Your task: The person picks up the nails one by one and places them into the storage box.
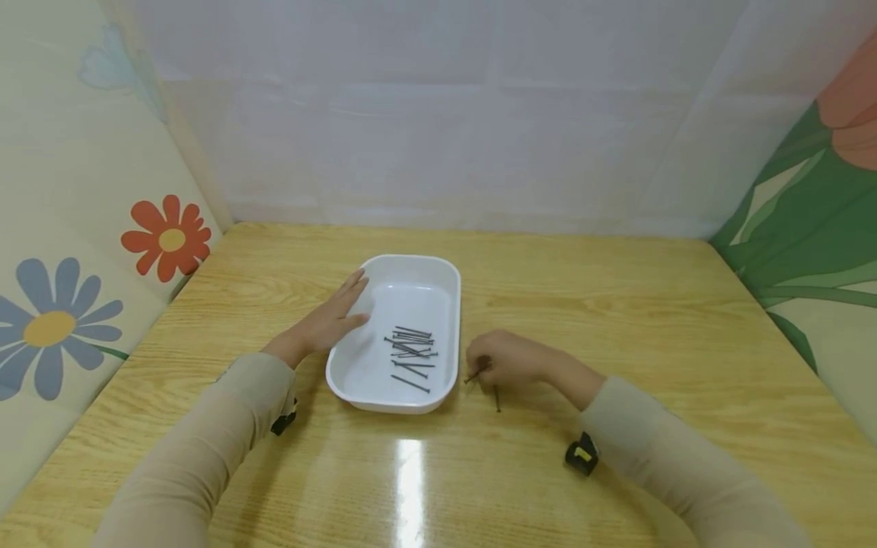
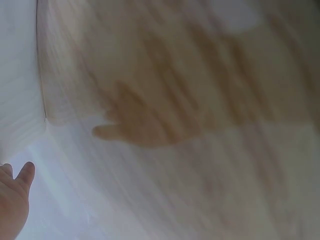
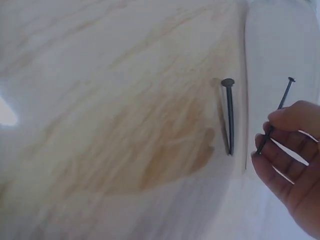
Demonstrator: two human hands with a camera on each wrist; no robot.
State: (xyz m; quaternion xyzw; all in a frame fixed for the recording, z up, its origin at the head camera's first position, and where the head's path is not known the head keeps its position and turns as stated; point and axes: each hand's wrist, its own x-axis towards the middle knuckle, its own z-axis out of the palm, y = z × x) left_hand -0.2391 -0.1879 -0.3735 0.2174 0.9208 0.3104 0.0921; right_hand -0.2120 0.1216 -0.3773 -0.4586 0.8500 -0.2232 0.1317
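My right hand (image 1: 508, 359) pinches a nail (image 3: 285, 95) between thumb and fingers, just right of the white tray (image 1: 336, 373). In the right wrist view the nail slants with its head up, and the hand (image 3: 297, 160) is at the right edge. Another nail (image 1: 498, 399) lies on the table below that hand. My left hand (image 1: 332, 320) rests at the tray's left rim, its fingers extended; part of it shows in the left wrist view (image 2: 15, 200). Several dark nails (image 1: 411, 352) lie loosely side by side inside the tray, some crossing.
The wood-grain table (image 1: 603, 289) reaches back to a white cloth wall (image 1: 438, 152). Flower-printed panels stand at both sides. A small black device (image 1: 582, 454) sits at the right wrist, another (image 1: 284, 418) at the left.
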